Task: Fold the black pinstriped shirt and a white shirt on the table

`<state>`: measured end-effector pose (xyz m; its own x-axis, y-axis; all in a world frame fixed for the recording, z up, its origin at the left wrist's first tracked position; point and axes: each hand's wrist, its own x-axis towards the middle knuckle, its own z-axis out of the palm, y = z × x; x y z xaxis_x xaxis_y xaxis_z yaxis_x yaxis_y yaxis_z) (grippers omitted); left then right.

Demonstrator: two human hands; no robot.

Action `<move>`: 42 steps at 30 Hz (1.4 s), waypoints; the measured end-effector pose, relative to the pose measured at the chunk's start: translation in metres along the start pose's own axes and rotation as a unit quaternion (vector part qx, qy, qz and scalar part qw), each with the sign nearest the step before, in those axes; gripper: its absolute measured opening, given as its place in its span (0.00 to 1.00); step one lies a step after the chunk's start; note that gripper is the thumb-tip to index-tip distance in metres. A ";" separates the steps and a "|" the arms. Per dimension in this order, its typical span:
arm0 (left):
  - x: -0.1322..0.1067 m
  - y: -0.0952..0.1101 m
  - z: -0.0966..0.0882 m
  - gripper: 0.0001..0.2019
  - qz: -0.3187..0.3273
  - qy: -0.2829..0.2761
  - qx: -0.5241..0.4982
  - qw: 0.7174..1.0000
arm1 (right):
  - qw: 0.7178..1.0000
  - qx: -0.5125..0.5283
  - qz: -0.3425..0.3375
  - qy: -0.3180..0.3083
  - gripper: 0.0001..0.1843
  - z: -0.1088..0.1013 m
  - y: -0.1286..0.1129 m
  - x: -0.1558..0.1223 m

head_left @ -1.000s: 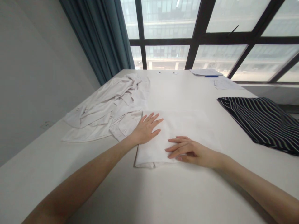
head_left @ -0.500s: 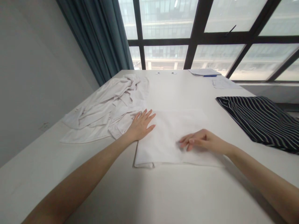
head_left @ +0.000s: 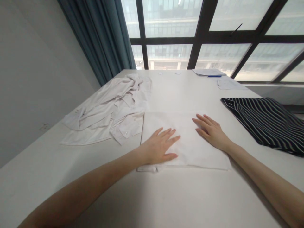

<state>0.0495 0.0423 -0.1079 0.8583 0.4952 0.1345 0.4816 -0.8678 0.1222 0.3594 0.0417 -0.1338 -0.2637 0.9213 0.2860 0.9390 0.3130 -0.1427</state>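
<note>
A folded white cloth garment (head_left: pixel 185 155) lies flat on the white table in front of me, its layered edge facing me. My left hand (head_left: pixel 161 145) rests palm down on the left half of it, fingers spread. On its right side, toward the far edge, my right hand (head_left: pixel 211 129) lies flat with fingers stretched out. Neither hand grips the fabric. Just left of the folded garment is a crumpled white shirt (head_left: pixel 102 110) with a button showing near its cuff.
A black garment with white stripes (head_left: pixel 266 123) lies at the table's right edge. Papers (head_left: pixel 206 72) and a blue pen (head_left: pixel 214 76) are at the far right. The white table (head_left: pixel 166 199) reaches back to the windows; a blue curtain (head_left: pixel 102 38) hangs at the left.
My left hand has slid right and nearer onto the garment. My right hand has moved away from me and slightly right, its curled fingers now stretched flat.
</note>
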 end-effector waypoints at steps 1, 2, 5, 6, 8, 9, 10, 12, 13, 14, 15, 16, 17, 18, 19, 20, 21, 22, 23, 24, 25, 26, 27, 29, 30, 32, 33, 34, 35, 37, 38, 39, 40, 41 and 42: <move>-0.001 0.006 0.000 0.29 0.025 -0.007 -0.027 0.999 | 1.000 -0.009 0.007 -0.003 0.27 0.000 0.000 0.000; -0.001 0.009 0.000 0.28 0.049 -0.013 -0.050 0.998 | 1.000 -0.014 0.016 -0.004 0.27 0.000 -0.001 0.000; -0.002 0.012 -0.005 0.24 0.110 -0.031 -0.100 0.988 | 0.999 -0.017 0.045 0.006 0.28 0.001 -0.001 -0.001; -0.001 0.011 -0.007 0.23 0.128 -0.038 -0.111 0.985 | 0.998 -0.016 0.053 0.010 0.28 0.002 -0.001 -0.001; -0.001 0.010 -0.010 0.22 0.154 -0.051 -0.124 0.979 | 0.998 -0.014 0.060 0.011 0.28 0.003 0.000 0.000; 0.000 0.010 -0.011 0.22 0.163 -0.056 -0.128 0.977 | 0.998 -0.013 0.061 0.010 0.28 0.003 0.001 0.000; 0.000 0.010 -0.011 0.22 0.168 -0.061 -0.132 0.975 | 0.998 -0.010 0.061 0.009 0.28 0.003 0.002 0.000; 0.001 0.010 -0.012 0.22 0.170 -0.073 -0.143 0.972 | 0.998 -0.005 0.067 0.013 0.28 0.002 0.003 0.001; 0.002 0.010 -0.013 0.22 0.167 -0.078 -0.154 0.971 | 0.997 -0.005 0.076 0.022 0.27 0.002 0.003 0.001; 0.002 0.009 -0.013 0.20 0.165 -0.084 -0.172 0.968 | 0.996 -0.008 0.087 0.035 0.26 0.001 0.002 0.001; 0.002 0.008 -0.013 0.17 0.163 -0.087 -0.201 0.962 | 0.994 -0.014 0.097 0.052 0.25 -0.001 0.000 0.000; 0.002 0.006 -0.012 0.14 0.158 -0.086 -0.242 0.953 | 0.992 -0.020 0.104 0.071 0.24 -0.002 -0.003 0.000; 0.003 0.003 -0.011 0.12 0.143 -0.077 -0.293 0.942 | 0.990 -0.024 0.105 0.087 0.23 -0.003 -0.008 -0.002; 0.003 0.001 -0.009 0.13 0.116 -0.059 -0.349 0.928 | 0.990 -0.023 0.099 0.100 0.22 -0.005 -0.016 -0.003; 0.004 -0.002 -0.007 0.15 0.075 -0.031 -0.399 0.913 | 0.990 -0.017 0.088 0.107 0.22 -0.006 -0.024 -0.005; 0.005 -0.004 -0.004 0.17 0.022 0.004 -0.436 0.899 | 0.992 -0.009 0.074 0.106 0.21 -0.006 -0.034 -0.007; 0.006 -0.005 -0.002 0.18 -0.032 0.042 -0.455 0.889 | 0.994 -0.001 0.058 0.096 0.21 -0.007 -0.044 -0.009; 0.007 -0.006 0.000 0.19 -0.076 0.077 -0.455 0.884 | 0.996 0.005 0.041 0.077 0.22 -0.007 -0.055 -0.011; 0.009 -0.006 0.002 0.19 -0.103 0.106 -0.439 0.886 | 0.998 0.008 0.024 0.053 0.22 -0.007 -0.064 -0.012; 0.010 -0.005 0.002 0.17 -0.112 0.126 -0.414 0.894 | 1.000 0.008 0.009 0.029 0.23 -0.007 -0.072 -0.014; 0.011 -0.004 0.002 0.16 -0.108 0.140 -0.385 0.906 | 1.000 0.007 -0.004 0.007 0.24 -0.006 -0.077 -0.015; 0.011 -0.002 0.002 0.13 -0.094 0.147 -0.354 0.919 | 1.000 0.005 -0.014 -0.008 0.25 -0.006 -0.081 -0.016; 0.012 -0.001 0.001 0.10 -0.076 0.149 -0.324 0.931 | 1.000 0.003 -0.021 -0.016 0.25 -0.006 -0.083 -0.017; 0.011 0.003 0.001 0.05 -0.045 0.138 -0.266 0.953 | 0.999 -0.003 -0.030 -0.018 0.26 -0.006 -0.082 -0.018; 0.010 0.005 0.001 0.07 -0.033 0.126 -0.239 0.962 | 0.999 -0.006 -0.034 -0.019 0.27 -0.006 -0.081 -0.019; 0.008 0.007 0.002 0.14 -0.012 0.095 -0.189 0.977 | 0.999 -0.013 -0.040 -0.024 0.27 -0.007 -0.078 -0.020; 0.006 0.007 0.002 0.16 -0.001 0.081 -0.170 0.982 | 0.999 -0.017 -0.042 -0.027 0.27 -0.008 -0.077 -0.021; 0.004 0.007 0.002 0.19 0.011 0.069 -0.155 0.985 | 0.998 -0.020 -0.043 -0.032 0.27 -0.009 -0.075 -0.022; 0.001 0.007 0.002 0.22 0.026 0.058 -0.144 0.988 | 0.998 -0.023 -0.043 -0.036 0.27 -0.010 -0.074 -0.024; -0.005 0.006 0.002 0.27 0.054 0.041 -0.125 0.990 | 0.998 -0.028 -0.043 -0.044 0.27 -0.012 -0.071 -0.028; -0.009 0.005 0.002 0.29 0.064 0.034 -0.115 0.991 | 0.998 -0.029 -0.044 -0.046 0.27 -0.013 -0.069 -0.030; -0.012 0.004 0.002 0.31 0.071 0.028 -0.105 0.992 | 0.998 -0.029 -0.044 -0.046 0.27 -0.014 -0.067 -0.032; -0.015 0.003 0.002 0.32 0.074 0.022 -0.095 0.992 | 0.998 -0.028 -0.043 -0.045 0.27 -0.014 -0.064 -0.035; -0.018 0.003 0.002 0.33 0.075 0.016 -0.088 0.993 | 0.998 -0.027 -0.043 -0.042 0.27 -0.015 -0.061 -0.037; -0.021 0.002 0.002 0.34 0.076 0.009 -0.082 0.994 | 0.998 -0.026 -0.042 -0.040 0.27 -0.015 -0.058 -0.040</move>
<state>0.0333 0.0299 -0.1126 0.9147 0.3610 0.1819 0.3099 -0.9151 0.2579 0.3185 -0.0166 -0.1224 -0.3570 0.9085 0.2172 0.9224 0.3795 -0.0716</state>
